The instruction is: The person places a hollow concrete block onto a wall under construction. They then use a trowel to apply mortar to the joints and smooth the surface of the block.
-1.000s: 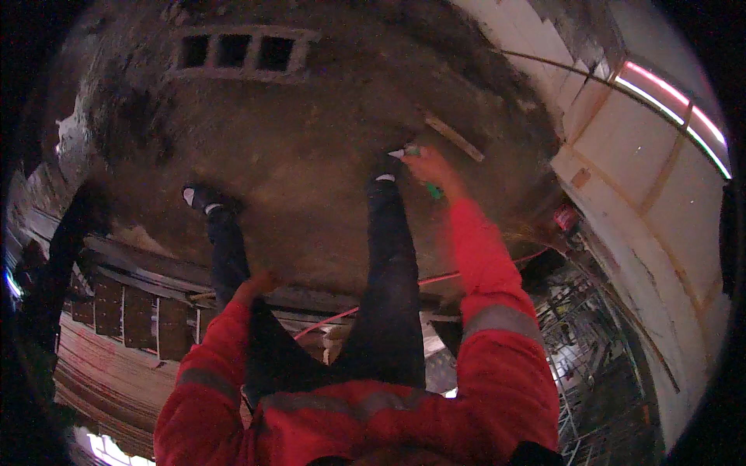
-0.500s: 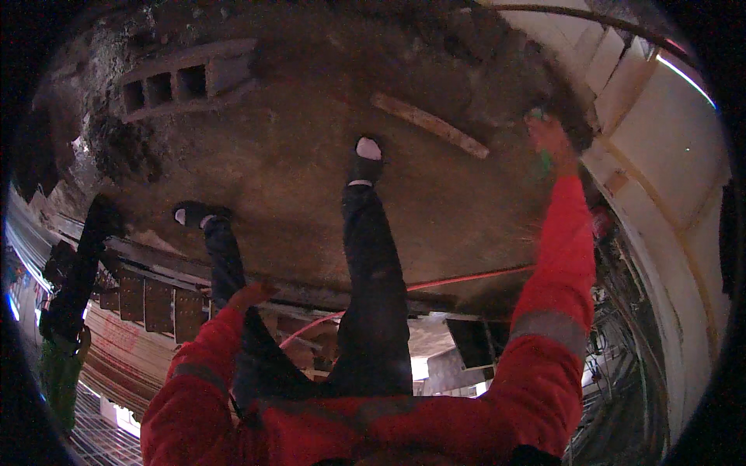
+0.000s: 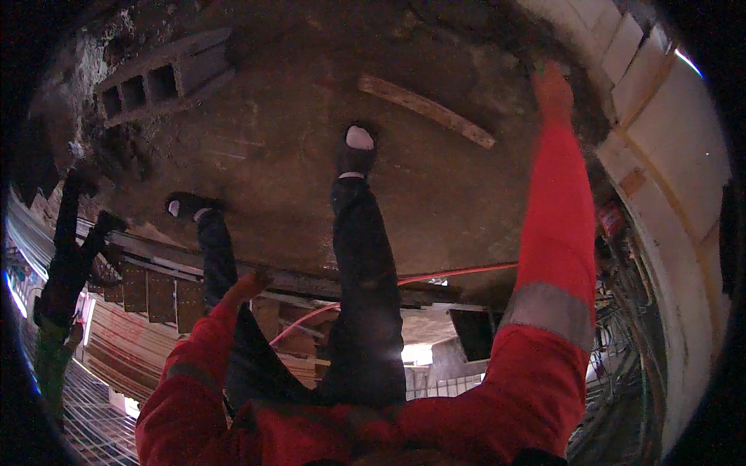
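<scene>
At the end of a red sleeve, my right hand (image 3: 553, 89) reaches far out to the upper right, closed round a small green object (image 3: 545, 67), mostly hidden, by the dark floor edge beside pale panels (image 3: 660, 140). A short wooden board (image 3: 427, 110) lies on the floor (image 3: 295, 155) left of that arm. My left hand (image 3: 250, 283) hangs by my left leg, fingers loosely apart, with nothing visible in them.
A hollow concrete block (image 3: 198, 70) lies at upper left. Another person (image 3: 54, 326) in green and black stands at left. Behind my legs are a pink hose (image 3: 435, 274), stacked boards (image 3: 124, 353) and metal grid. A red object (image 3: 611, 219) sits by the right wall.
My right arm has swung up and rightward from beside my right foot with the green object. The view has shifted, and the other person's legs at left have moved.
</scene>
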The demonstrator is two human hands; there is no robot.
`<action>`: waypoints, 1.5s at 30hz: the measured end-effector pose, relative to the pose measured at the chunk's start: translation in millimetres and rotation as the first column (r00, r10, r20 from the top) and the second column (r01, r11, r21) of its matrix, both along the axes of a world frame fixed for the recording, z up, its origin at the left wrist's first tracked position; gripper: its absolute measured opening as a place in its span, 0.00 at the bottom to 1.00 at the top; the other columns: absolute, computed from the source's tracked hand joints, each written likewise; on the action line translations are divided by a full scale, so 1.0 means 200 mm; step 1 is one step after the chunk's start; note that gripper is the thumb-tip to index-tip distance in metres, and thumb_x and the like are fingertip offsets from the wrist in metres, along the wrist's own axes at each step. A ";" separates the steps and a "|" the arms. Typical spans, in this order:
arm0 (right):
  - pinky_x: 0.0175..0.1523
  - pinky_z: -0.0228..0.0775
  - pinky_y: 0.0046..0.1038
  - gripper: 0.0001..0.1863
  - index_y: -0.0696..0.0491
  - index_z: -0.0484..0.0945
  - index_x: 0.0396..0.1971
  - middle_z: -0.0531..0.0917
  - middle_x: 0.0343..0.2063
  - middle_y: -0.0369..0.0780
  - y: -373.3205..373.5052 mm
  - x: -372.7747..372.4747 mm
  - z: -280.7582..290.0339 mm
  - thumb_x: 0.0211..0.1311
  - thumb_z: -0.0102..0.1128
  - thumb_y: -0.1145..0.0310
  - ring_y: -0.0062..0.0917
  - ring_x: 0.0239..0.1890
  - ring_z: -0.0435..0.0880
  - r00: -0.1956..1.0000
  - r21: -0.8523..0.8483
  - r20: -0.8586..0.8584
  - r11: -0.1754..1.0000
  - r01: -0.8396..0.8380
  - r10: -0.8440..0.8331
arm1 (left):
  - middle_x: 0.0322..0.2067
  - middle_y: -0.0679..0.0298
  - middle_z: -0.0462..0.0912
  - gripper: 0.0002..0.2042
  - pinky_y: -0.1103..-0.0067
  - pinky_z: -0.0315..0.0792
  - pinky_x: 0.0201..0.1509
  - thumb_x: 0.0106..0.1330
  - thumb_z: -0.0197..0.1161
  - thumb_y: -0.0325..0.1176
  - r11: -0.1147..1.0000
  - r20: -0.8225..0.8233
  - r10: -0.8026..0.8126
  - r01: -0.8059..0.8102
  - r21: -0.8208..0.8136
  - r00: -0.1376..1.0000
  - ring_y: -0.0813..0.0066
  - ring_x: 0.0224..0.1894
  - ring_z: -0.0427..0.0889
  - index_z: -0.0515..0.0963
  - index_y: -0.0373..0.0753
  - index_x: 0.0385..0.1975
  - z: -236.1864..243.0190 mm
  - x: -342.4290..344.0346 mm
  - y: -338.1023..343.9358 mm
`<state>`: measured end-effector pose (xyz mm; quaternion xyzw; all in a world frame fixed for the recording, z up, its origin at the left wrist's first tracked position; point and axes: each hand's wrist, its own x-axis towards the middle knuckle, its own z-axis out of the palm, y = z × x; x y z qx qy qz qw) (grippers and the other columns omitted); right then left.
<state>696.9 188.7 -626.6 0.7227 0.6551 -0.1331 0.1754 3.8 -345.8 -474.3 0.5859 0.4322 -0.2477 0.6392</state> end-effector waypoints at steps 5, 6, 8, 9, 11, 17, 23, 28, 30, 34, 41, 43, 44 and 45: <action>0.47 0.67 0.45 0.31 0.57 0.66 0.52 0.76 0.43 0.54 -0.32 0.15 0.16 0.56 0.50 0.47 0.48 0.44 0.76 0.995 0.006 -0.036 0.995 0.097 -0.097 | 0.30 0.49 0.79 0.17 0.64 0.71 0.39 0.61 0.53 0.46 0.940 -0.288 0.048 -0.141 -0.310 0.956 0.51 0.34 0.78 0.77 0.37 0.35 0.03 0.07 0.09; 0.45 0.68 0.44 0.32 0.58 0.67 0.50 0.76 0.41 0.53 -0.38 0.13 0.19 0.56 0.51 0.46 0.47 0.42 0.77 0.987 -0.022 0.034 0.987 0.157 -0.156 | 0.30 0.49 0.79 0.17 0.64 0.71 0.39 0.60 0.53 0.47 0.944 -0.285 0.054 -0.142 -0.299 0.957 0.51 0.35 0.78 0.77 0.37 0.35 0.03 0.07 0.09; 0.39 0.70 0.42 0.32 0.59 0.70 0.46 0.78 0.36 0.51 -0.50 0.02 0.22 0.56 0.51 0.43 0.42 0.36 0.80 0.987 -0.069 -0.034 0.986 0.154 -0.156 | 0.30 0.48 0.79 0.18 0.64 0.71 0.39 0.60 0.54 0.47 0.951 -0.244 0.129 -0.190 -0.244 0.961 0.52 0.35 0.78 0.78 0.37 0.35 0.03 0.07 0.06; 0.34 0.70 0.40 0.28 0.57 0.71 0.46 0.78 0.29 0.47 -0.56 -0.11 0.18 0.58 0.50 0.46 0.39 0.32 0.79 0.964 -0.061 -0.194 0.983 0.173 -0.182 | 0.30 0.48 0.79 0.18 0.64 0.70 0.39 0.60 0.54 0.48 0.949 -0.205 0.193 -0.236 -0.209 0.960 0.52 0.35 0.78 0.78 0.37 0.35 0.03 0.08 0.03; 0.27 0.69 0.36 0.25 0.54 0.74 0.41 0.76 0.19 0.40 -0.58 -0.37 0.16 0.60 0.46 0.46 0.33 0.24 0.77 0.625 -0.240 -0.515 0.798 0.552 -0.587 | 0.30 0.48 0.79 0.19 0.65 0.71 0.39 0.59 0.55 0.49 0.918 -0.190 0.282 -0.322 -0.233 0.941 0.54 0.35 0.79 0.78 0.38 0.35 0.03 0.06 -0.01; 0.20 0.59 0.21 0.25 0.52 0.68 0.28 0.65 0.14 0.32 -0.36 -1.45 0.13 0.61 0.43 0.41 0.16 0.14 0.64 -0.604 -0.893 -0.433 0.227 0.389 -0.669 | 0.32 0.48 0.79 0.21 0.65 0.71 0.43 0.59 0.55 0.50 0.891 -0.164 0.284 -0.323 -0.318 0.945 0.54 0.36 0.79 0.76 0.38 0.41 0.04 0.04 -0.04; 0.20 0.57 0.22 0.24 0.50 0.67 0.25 0.64 0.13 0.31 -0.31 -1.78 0.24 0.62 0.42 0.42 0.16 0.13 0.61 -0.552 -0.878 -0.448 0.231 0.419 -0.704 | 0.36 0.45 0.77 0.24 0.64 0.71 0.42 0.59 0.56 0.49 0.874 -0.148 0.372 -0.400 -0.276 0.916 0.50 0.39 0.78 0.71 0.36 0.47 0.09 -0.09 0.00; 0.22 0.58 0.24 0.21 0.47 0.67 0.25 0.62 0.12 0.31 -0.12 -1.83 0.09 0.63 0.42 0.43 0.17 0.15 0.61 -0.431 -0.827 -0.549 0.391 0.403 -0.717 | 0.38 0.47 0.78 0.25 0.63 0.71 0.42 0.59 0.54 0.52 0.824 -0.074 0.507 -0.508 -0.250 0.859 0.50 0.39 0.77 0.71 0.36 0.47 0.05 -0.21 -0.05; 0.23 0.59 0.25 0.21 0.46 0.68 0.24 0.63 0.12 0.31 -0.10 -1.97 0.14 0.63 0.42 0.44 0.18 0.15 0.61 -0.279 -0.795 -0.565 0.421 0.438 -0.777 | 0.38 0.47 0.78 0.25 0.63 0.71 0.41 0.60 0.53 0.52 0.855 -0.059 0.483 -0.485 -0.183 0.874 0.51 0.39 0.78 0.71 0.36 0.47 0.01 -0.24 -0.07; 0.26 0.61 0.21 0.20 0.47 0.71 0.30 0.66 0.15 0.29 -0.31 -2.57 0.53 0.62 0.46 0.45 0.17 0.15 0.62 -0.046 -0.702 -0.583 0.474 0.531 -0.811 | 0.37 0.48 0.78 0.23 0.63 0.72 0.38 0.60 0.53 0.52 0.771 -0.028 0.613 -0.605 -0.196 0.790 0.51 0.38 0.78 0.74 0.37 0.43 -0.08 -0.36 0.01; 0.23 0.64 0.25 0.20 0.53 0.73 0.31 0.72 0.15 0.34 -0.80 -4.06 0.79 0.59 0.52 0.49 0.20 0.16 0.71 0.472 -0.617 -0.682 0.786 0.039 -0.558 | 0.36 0.50 0.79 0.22 0.62 0.71 0.40 0.58 0.54 0.52 0.776 0.233 0.630 -0.586 -0.236 0.741 0.51 0.38 0.78 0.77 0.38 0.38 0.06 -0.77 0.43; 0.27 0.68 0.29 0.21 0.57 0.74 0.32 0.76 0.18 0.40 -0.80 -4.52 0.48 0.57 0.55 0.50 0.27 0.20 0.75 0.683 -0.588 -0.673 0.766 -0.261 -0.283 | 0.37 0.50 0.79 0.22 0.61 0.71 0.42 0.58 0.53 0.52 0.780 0.299 0.623 -0.599 -0.178 0.723 0.52 0.39 0.78 0.76 0.38 0.39 0.14 -0.92 0.55; 0.30 0.69 0.31 0.22 0.59 0.75 0.32 0.78 0.20 0.43 -0.78 -4.73 0.30 0.56 0.56 0.51 0.32 0.23 0.77 0.768 -0.504 -0.639 0.776 -0.379 -0.041 | 0.37 0.50 0.78 0.22 0.61 0.71 0.43 0.57 0.53 0.52 0.784 0.322 0.613 -0.606 -0.133 0.722 0.52 0.40 0.78 0.76 0.38 0.39 0.18 -0.96 0.58; 0.37 0.71 0.37 0.24 0.61 0.76 0.33 0.80 0.28 0.50 -0.75 -4.97 0.12 0.55 0.55 0.51 0.42 0.31 0.79 0.761 -0.418 -0.638 0.776 -0.472 0.119 | 0.38 0.50 0.78 0.21 0.61 0.71 0.44 0.58 0.53 0.50 0.790 0.348 0.600 -0.603 -0.113 0.721 0.52 0.41 0.77 0.76 0.37 0.39 0.20 -1.04 0.63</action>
